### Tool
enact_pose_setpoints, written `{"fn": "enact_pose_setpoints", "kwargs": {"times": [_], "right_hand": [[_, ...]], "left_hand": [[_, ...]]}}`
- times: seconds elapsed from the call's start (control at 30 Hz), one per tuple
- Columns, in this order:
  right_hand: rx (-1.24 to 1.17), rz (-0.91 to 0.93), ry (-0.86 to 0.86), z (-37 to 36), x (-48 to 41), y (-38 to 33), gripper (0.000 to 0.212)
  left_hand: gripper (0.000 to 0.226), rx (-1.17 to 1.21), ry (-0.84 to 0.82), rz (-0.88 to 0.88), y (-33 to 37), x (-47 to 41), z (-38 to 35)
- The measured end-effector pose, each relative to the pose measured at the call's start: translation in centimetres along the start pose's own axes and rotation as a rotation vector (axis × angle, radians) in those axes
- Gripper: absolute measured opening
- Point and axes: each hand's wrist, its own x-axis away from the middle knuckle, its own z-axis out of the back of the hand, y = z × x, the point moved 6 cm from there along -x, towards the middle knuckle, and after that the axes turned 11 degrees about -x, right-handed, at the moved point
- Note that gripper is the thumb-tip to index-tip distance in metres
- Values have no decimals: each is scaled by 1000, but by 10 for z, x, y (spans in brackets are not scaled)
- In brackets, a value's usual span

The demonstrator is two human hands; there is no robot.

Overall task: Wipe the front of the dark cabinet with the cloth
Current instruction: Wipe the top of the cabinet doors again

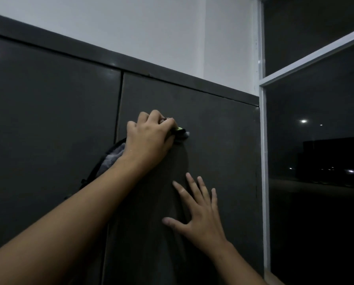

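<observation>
My left hand [151,136] grips the grey cloth [114,156], pressed against the upper front of the dark cabinet [223,130]. My right hand [200,214] lies flat, fingers spread, on the same front, lower and rightward.

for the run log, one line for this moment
left hand grips cloth against cabinet door | right hand flat on cabinet door | cloth mostly hidden

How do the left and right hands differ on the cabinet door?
The left hand is higher, fingers curled round the cloth; the right hand is lower and holds nothing. Left fingers are bunched; right fingers are straight and spread. Both are on the same cabinet door.
</observation>
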Motion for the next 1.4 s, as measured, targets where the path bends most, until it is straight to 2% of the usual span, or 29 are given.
{"fn": "enact_pose_setpoints", "kwargs": {"times": [0.1, 0.27, 0.47, 0.53, 0.7, 0.83, 0.97, 1.1, 1.3, 1.4], "right_hand": [[-36, -9, 80, 6, -5, 5, 74], [-104, -67, 186, 20, -9, 20, 61], [-193, -159, 339, 37, -16, 52, 63], [-194, -164, 355, 45, -19, 67, 62], [-195, -132, 367, 61, -30, 93, 63], [-213, -178, 416, 87, -37, 129, 62], [-184, -128, 367, 109, -51, 160, 66], [-105, -49, 301, 106, -60, 172, 72], [-135, 55, 373, 102, -56, 182, 67], [-252, 88, 388, 110, -54, 187, 65]], "left_hand": [[30, 6, 27, 9, -16, -2, 12], [30, 49, 208, 203, -54, -20, 24], [25, 81, 269, 208, -33, -41, 12], [25, 103, 256, 170, -23, -44, 7], [24, 126, 215, -51, 22, -41, -10], [24, 119, 187, -153, 68, -21, -33], [25, 122, 167, -236, 103, -3, -53], [24, 88, 228, -130, 108, -36, -48], [21, 125, 316, 196, 116, -96, -46], [22, 88, 298, 141, 144, -98, -56]]}}
